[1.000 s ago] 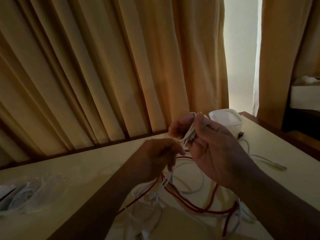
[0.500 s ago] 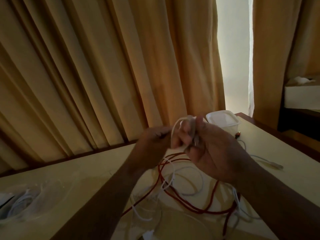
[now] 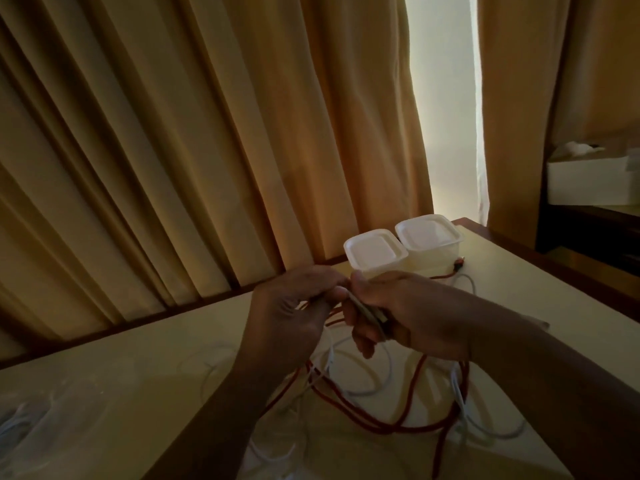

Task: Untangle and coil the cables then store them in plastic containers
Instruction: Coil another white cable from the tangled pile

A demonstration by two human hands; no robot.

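My left hand (image 3: pixel 294 306) and my right hand (image 3: pixel 405 313) meet above the table, both pinching a small bundle of white cable (image 3: pixel 367 311) held between them. From the hands a white strand hangs down into a loose tangle of white cable (image 3: pixel 367 386) and red cable (image 3: pixel 381 424) spread on the table. Two lidded plastic containers stand just beyond the hands: a nearer container (image 3: pixel 375 252) and another container (image 3: pixel 429 235) to its right. The red cable's plug (image 3: pixel 459 263) lies beside them.
The pale table (image 3: pixel 138 368) ends at a dark wooden edge along the back, close to orange curtains (image 3: pixel 173 150). A clear container holding coiled white cable (image 3: pixel 24 420) sits at the near left. A white box (image 3: pixel 588 183) rests on a dark shelf at right.
The view has dropped and both containers now show. My hands have come lower and closer together, fingertips touching over the white bundle, which was raised higher before.
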